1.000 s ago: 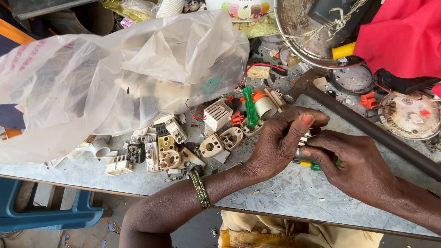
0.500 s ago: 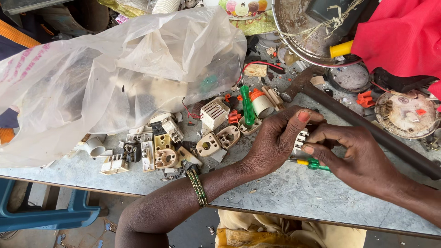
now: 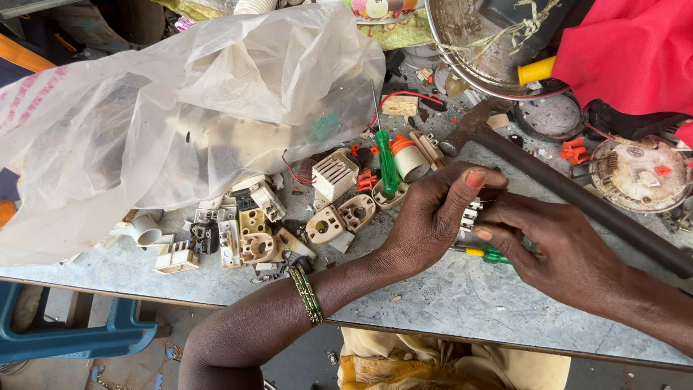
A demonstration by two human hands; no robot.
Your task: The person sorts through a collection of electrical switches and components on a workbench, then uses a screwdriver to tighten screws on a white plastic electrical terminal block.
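Observation:
My left hand (image 3: 433,217) and my right hand (image 3: 556,242) meet over the grey metal tabletop (image 3: 447,303). Between their fingertips sits a small white ribbed plastic part (image 3: 471,214), gripped by both. A small screwdriver with a yellow and green handle (image 3: 482,253) lies under my right hand, mostly covered by it; whether that hand grips it I cannot tell. A green and gold bangle (image 3: 307,292) circles my left wrist.
A heap of broken cream and white socket and plug pieces (image 3: 253,227) lies left of my hands. A large crumpled clear plastic bag (image 3: 180,123) covers the left. A green-handled screwdriver (image 3: 388,162), a dark pipe (image 3: 577,195), a metal bowl (image 3: 484,65) and red cloth (image 3: 628,50) lie behind.
The view has shifted slightly. My fingers have adjusted their hold on the white part, which sits a little higher between both hands.

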